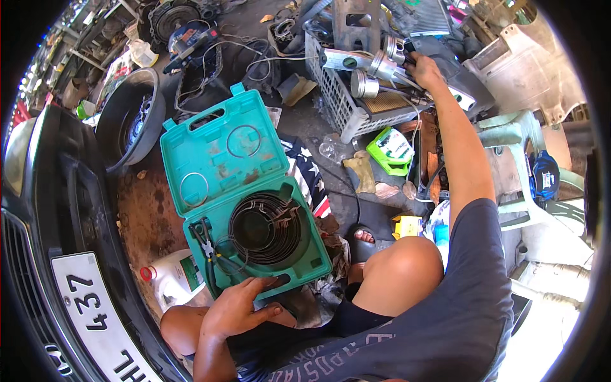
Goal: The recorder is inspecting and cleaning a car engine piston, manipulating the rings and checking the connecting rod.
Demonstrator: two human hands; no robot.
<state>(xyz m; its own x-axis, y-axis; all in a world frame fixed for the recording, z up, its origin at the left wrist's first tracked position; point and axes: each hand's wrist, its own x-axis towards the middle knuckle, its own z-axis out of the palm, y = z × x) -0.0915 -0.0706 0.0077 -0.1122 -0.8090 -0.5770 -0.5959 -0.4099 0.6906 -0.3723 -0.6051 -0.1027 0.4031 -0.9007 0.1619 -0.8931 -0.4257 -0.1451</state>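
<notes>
A teal plastic tool case [223, 137] lies open in front of my knees. Its lower half holds a stack of dark metal ring bands [264, 229] and pliers [207, 245] with yellow-and-black handles. Two thin rings, one a piston ring [244, 141], lie in the lid. My left hand [238, 309] rests at the case's near edge by the handle slot, thumb apart from the fingers. Far right, my right hand [426, 71] reaches to several pistons [365, 84] with rods on a crate. Its fingers curl beside a piston; what they grip is partly hidden.
The pistons sit over a grey plastic crate [347, 114]. A green bottle [389, 151] lies before it. Left are a black basin [130, 118], a white jug [175, 277] and a car's front bumper [83, 210]. A pale green plastic chair [509, 130] stands right. Cables [254, 60] cross the back floor.
</notes>
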